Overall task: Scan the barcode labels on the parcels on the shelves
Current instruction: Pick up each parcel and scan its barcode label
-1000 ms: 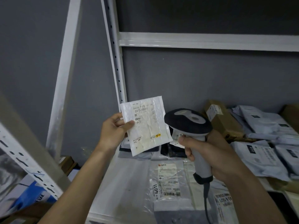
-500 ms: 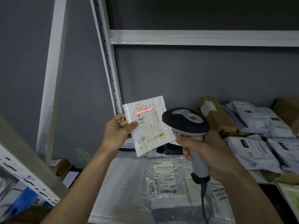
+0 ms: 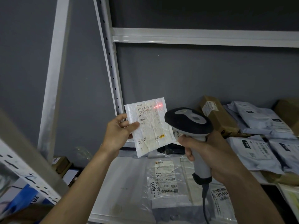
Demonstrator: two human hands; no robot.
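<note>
My left hand pinches a small white padded parcel by its left edge and holds it up above the shelf, label facing me. A red scan line glows on the label's upper right, just right of the barcode. My right hand grips the handle of a black-and-grey barcode scanner, whose head sits just right of the parcel and covers its right edge. The scanner's cable hangs down from the handle.
Clear-wrapped parcels with labels lie on the white shelf below my hands. A brown box and several grey mailer bags are stacked at the right. A perforated upright stands behind; another rack juts in at the lower left.
The red scan line was absent one second ago, then appeared on the label's middle top, and now sits nearer the parcel's upper right corner. Both hands hold the same things.
</note>
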